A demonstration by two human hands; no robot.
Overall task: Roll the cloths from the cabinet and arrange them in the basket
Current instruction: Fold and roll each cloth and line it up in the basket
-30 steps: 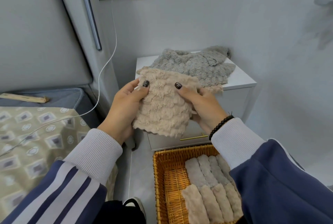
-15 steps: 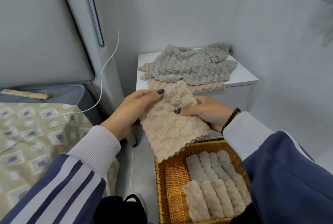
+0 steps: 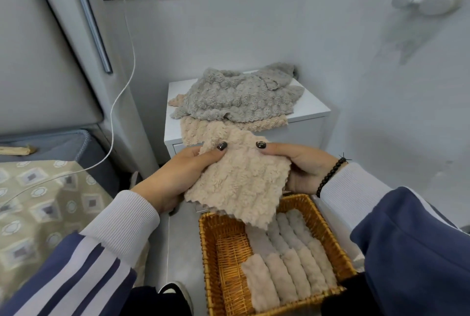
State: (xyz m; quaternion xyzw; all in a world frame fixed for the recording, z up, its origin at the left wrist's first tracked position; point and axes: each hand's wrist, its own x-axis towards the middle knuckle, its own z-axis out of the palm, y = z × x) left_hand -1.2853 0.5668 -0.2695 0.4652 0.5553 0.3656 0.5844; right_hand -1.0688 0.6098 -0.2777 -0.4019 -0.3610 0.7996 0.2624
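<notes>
Above basket [image 3: 328, 229], beige cloth [image 3: 236, 183] held flat, unrolled; more cloths [image 3: 236, 102] piled on cabinet [image 3: 312, 112]. Left hand [image 3: 178, 178] and right hand [image 3: 302, 170] each pinch top edge. Step: rolling start. Next: roll tight, place beside rolled cloths [image 3: 292, 259].

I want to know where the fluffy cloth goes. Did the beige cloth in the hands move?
Yes. The beige cloth came down off the white cabinet top, toward the basket; its lower edge now overhangs the rim.
</notes>
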